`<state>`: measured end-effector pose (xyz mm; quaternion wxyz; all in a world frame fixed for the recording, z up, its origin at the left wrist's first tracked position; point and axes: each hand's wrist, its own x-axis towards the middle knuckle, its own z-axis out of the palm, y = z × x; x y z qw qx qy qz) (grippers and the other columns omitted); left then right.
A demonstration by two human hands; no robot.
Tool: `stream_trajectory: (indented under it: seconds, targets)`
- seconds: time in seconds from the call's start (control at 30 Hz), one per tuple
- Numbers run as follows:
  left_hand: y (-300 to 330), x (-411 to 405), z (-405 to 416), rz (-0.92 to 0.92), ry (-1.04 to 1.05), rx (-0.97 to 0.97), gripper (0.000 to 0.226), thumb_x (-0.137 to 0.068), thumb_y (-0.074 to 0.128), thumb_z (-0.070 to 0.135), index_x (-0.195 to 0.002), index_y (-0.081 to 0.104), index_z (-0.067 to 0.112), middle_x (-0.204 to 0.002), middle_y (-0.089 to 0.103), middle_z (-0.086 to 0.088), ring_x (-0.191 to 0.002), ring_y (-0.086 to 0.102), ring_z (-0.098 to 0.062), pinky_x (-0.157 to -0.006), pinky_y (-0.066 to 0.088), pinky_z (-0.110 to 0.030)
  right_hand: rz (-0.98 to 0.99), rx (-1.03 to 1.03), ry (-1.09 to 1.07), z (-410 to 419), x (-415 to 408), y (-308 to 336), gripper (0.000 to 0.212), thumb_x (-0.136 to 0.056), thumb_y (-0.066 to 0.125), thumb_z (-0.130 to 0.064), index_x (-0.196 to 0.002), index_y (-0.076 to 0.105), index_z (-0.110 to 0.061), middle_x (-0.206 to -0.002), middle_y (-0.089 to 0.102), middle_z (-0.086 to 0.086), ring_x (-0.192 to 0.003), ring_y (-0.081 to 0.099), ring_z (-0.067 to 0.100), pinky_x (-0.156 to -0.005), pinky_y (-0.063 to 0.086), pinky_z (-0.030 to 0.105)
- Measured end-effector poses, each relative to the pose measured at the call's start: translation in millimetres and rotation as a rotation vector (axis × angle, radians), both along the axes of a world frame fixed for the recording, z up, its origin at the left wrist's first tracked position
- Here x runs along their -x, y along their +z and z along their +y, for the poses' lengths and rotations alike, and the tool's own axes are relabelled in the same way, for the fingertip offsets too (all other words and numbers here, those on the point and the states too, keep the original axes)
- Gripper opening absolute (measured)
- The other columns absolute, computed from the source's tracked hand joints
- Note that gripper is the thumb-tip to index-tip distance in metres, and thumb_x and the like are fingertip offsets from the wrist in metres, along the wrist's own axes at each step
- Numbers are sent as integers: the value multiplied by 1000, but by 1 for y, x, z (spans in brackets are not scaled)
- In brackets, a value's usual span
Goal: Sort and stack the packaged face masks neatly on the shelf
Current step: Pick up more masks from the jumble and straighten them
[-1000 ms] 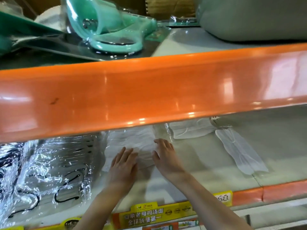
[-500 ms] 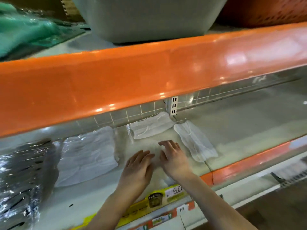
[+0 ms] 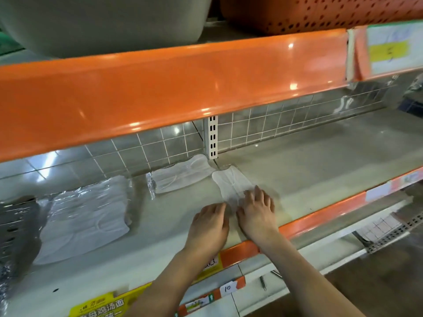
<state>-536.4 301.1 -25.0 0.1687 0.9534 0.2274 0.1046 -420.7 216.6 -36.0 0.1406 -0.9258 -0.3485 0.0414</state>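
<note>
Right hand (image 3: 257,208) on packaged mask (image 3: 231,184), tag (image 3: 227,288) reading "10"

On the pale grey shelf (image 3: 320,161), a thick stack of clear-wrapped white face masks (image 3: 84,216) lies at the left. Right of it, against the tiled back wall (image 3: 146,152), lies a single wrapped white mask (image 3: 180,177). Just right again lies another wrapped white mask (image 3: 231,184), its near end under the right hand (image 3: 257,213), with the left hand (image 3: 209,227) flat beside it.

Grey shelf (image 3: 309,170), packaged masks (image 3: 84,216)
</note>
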Motion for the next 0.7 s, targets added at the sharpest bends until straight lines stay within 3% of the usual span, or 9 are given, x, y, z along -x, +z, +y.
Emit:
stream_trajectory:
  seconds: [0.1, 0.17, 0.37, 0.43, 0.53, 0.63, 0.7]
  targets:
    - [-7, -4, -8, -55, -3, -50, 32, -87, 49, 24, -113, 63, 13, -108, 67, -4, -100, 63, -24, -81, 51, -35, -7, 34, 25, -4, -3, -3, 50, -96, 40, -37, -140, 35, -13, -150, 24, 18, -139, 23, 35, -115, 19, 42]
    - [-10, -6, -11, -107, 31, -98, 32, -80, 43, 28, -97, 67, 16, -92, 70, 1, -86, 67, -19, -69, 54, -30, -20, 32, 55, -5, -3, -3, 46, -96, 43, -34, -135, 41, -11, -146, 30, 18, -136, 26, 37, -114, 20, 42]
    - [-6, -14, -19, -10, 129, -70, 36, -76, 39, 28, -91, 68, 11, -85, 71, -5, -82, 69, -25, -64, 55, -35, -99, -126, 50, -4, 1, -13, 27, -86, 58, -23, -106, 61, -5, -119, 57, 19, -111, 53, 41, -95, 45, 46]
    - [0, -19, -22, 3, 161, 36, 42, -79, 38, 31, -101, 65, 7, -84, 70, -8, -81, 68, -27, -64, 55, -35, -132, -157, 72, -4, 2, -13, 25, -80, 68, -18, -101, 63, -6, -113, 62, 17, -106, 59, 38, -90, 50, 45]
    - [8, -29, -25, -107, 239, 338, 43, -95, 39, 23, -134, 42, 7, -117, 60, -15, -112, 55, -31, -92, 45, -35, -186, -175, 100, -6, 3, -11, 23, -75, 69, -15, -96, 65, -9, -105, 65, 10, -97, 63, 33, -82, 53, 41]
    - [15, -36, -28, -251, 358, 647, 46, -93, 49, 7, -137, 35, 12, -128, 52, -11, -119, 50, -27, -96, 39, -28, -189, -198, 137, -9, 3, -10, 21, -71, 58, -19, -90, 65, -11, -98, 66, 8, -88, 64, 31, -74, 53, 38]
    - [16, -42, -29, -376, 463, 837, 43, -89, 55, 5, -127, 38, 15, -122, 53, -8, -115, 52, -25, -96, 43, -29, -156, -233, 166, -9, 2, -11, 20, -74, 59, -19, -92, 65, -12, -99, 66, 6, -90, 63, 29, -73, 52, 36]
